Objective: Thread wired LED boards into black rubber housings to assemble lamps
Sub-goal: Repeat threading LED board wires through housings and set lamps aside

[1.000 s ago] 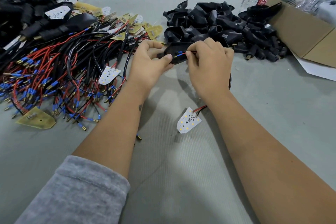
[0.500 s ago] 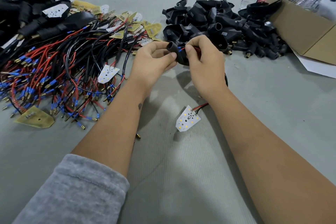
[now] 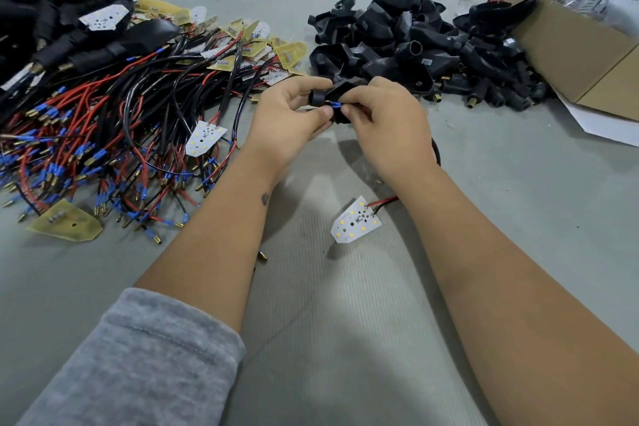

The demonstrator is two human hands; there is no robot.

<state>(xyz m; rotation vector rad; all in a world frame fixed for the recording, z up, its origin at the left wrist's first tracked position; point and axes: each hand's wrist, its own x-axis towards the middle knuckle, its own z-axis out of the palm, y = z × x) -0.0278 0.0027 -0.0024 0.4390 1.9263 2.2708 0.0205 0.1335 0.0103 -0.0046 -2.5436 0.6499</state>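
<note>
Both forearms reach forward over the table, hands meeting at centre; the left hand [image 3: 290,121] curls round a housing [image 3: 340,93], thumb and forefinger at its mouth; the right hand [image 3: 387,124] pinches a blue-tipped wire [image 3: 334,104] there; a grey sleeve [image 3: 138,363] covers the left arm, the right is bare.

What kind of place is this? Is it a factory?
Probably a small assembly workshop. A heap of wired LED boards and a pile of black rubber housings lie on the worktable, and a cardboard box stands beside them.
</note>
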